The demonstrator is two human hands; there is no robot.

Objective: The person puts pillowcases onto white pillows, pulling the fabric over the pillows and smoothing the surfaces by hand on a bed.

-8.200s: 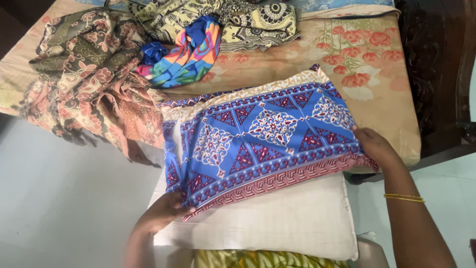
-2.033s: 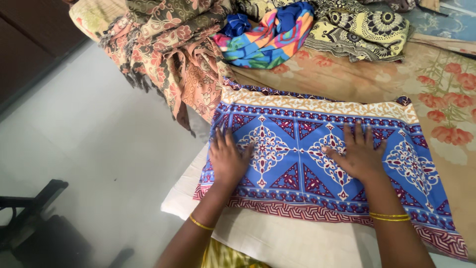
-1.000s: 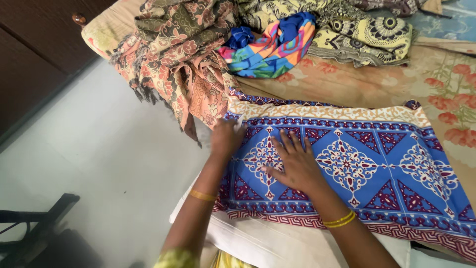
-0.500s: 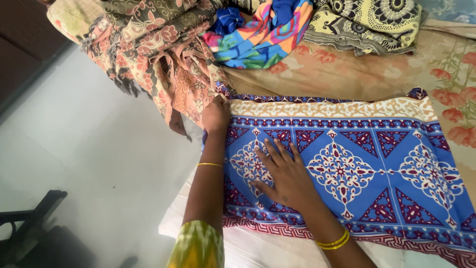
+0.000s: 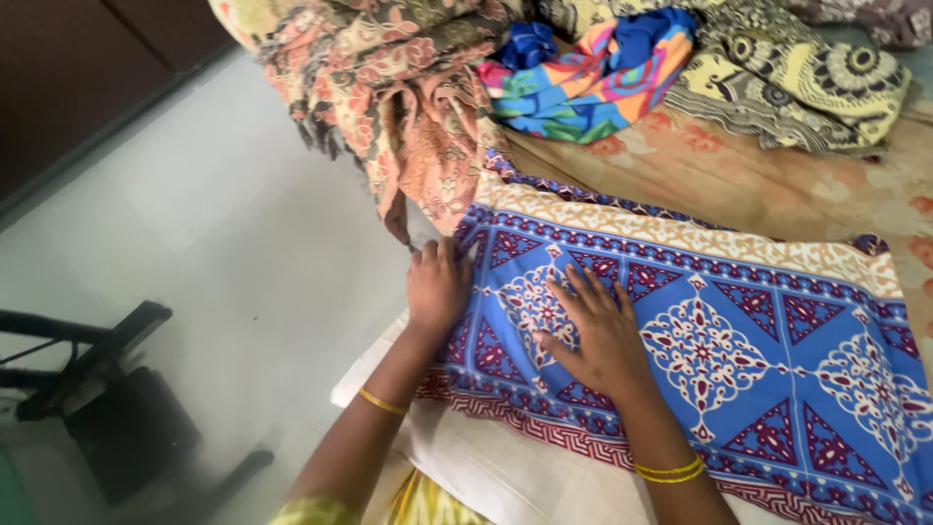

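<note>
A blue patterned pillow cover (image 5: 739,321) with red and cream borders lies flat over a white pillow (image 5: 486,467) at the edge of a bed. My left hand (image 5: 437,284) rests at the cover's left edge, fingers bent over the cloth there. My right hand (image 5: 598,331) lies flat on the cover, fingers spread, just right of the left hand. Both wrists carry thin gold bangles.
A brown floral shawl (image 5: 389,87) hangs off the bed's corner. A bright multicoloured cloth (image 5: 593,73) and a yellow-black printed cloth (image 5: 807,87) lie further back on the floral bedsheet (image 5: 719,175). A dark chair (image 5: 107,389) stands on the pale floor at the left.
My left hand has slid down from the cover's upper left corner along its left edge. The right hand stays flat on the cover. The view has shifted left.
</note>
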